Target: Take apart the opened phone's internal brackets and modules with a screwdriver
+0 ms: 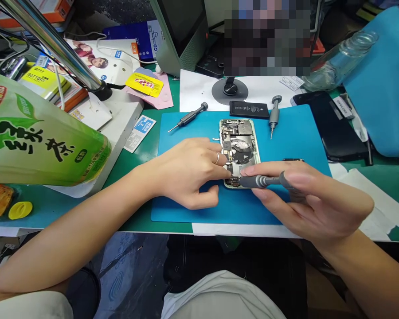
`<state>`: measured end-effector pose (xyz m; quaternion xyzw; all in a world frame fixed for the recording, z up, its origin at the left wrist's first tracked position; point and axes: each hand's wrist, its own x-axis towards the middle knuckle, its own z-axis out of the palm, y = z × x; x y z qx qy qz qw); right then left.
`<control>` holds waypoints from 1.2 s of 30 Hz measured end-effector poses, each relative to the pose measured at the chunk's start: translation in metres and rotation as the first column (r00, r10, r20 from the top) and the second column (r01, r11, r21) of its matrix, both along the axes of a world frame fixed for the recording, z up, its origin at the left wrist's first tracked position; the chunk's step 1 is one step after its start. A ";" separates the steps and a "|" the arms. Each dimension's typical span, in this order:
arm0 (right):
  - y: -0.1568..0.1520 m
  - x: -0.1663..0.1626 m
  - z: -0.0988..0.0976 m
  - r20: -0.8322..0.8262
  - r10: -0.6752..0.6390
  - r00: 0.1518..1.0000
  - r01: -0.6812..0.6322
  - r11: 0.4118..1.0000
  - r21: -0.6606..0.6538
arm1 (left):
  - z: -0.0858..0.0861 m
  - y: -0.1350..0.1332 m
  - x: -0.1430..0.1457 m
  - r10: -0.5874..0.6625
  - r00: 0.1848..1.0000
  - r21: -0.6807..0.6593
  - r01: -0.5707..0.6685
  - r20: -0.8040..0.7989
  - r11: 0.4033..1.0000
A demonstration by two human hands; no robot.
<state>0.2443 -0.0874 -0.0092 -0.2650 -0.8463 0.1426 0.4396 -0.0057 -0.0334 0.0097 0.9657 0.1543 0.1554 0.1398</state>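
An opened phone with bare circuit boards lies on a blue work mat. My left hand rests on the phone's left edge, fingers curled and pressing its lower left side. My right hand grips a grey screwdriver, whose tip meets the phone's bottom end. A ring shows on one left finger.
Two more grey screwdrivers lie at the mat's far edge, beside a black battery. A black screen panel lies to the right. A green drink bottle lies at left, a clear bottle at the back right.
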 end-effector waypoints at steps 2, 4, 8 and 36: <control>0.000 0.000 0.000 -0.001 0.003 1.000 -0.003 1.000 -0.012 | 0.000 0.000 0.000 -0.001 1.000 -0.005 0.001 0.004 1.000; 0.001 0.000 0.001 -0.014 0.009 1.000 -0.009 1.000 -0.020 | 0.001 0.000 0.001 -0.003 1.000 -0.012 0.003 0.010 1.000; 0.004 -0.001 0.004 0.018 0.045 0.999 -0.045 0.999 -0.021 | 0.005 -0.002 0.005 0.006 0.999 -0.043 -0.005 0.036 0.999; 0.000 -0.010 0.007 0.053 -0.072 0.996 0.064 0.987 0.150 | 0.000 -0.004 0.011 0.039 0.999 -0.060 -0.038 0.014 0.997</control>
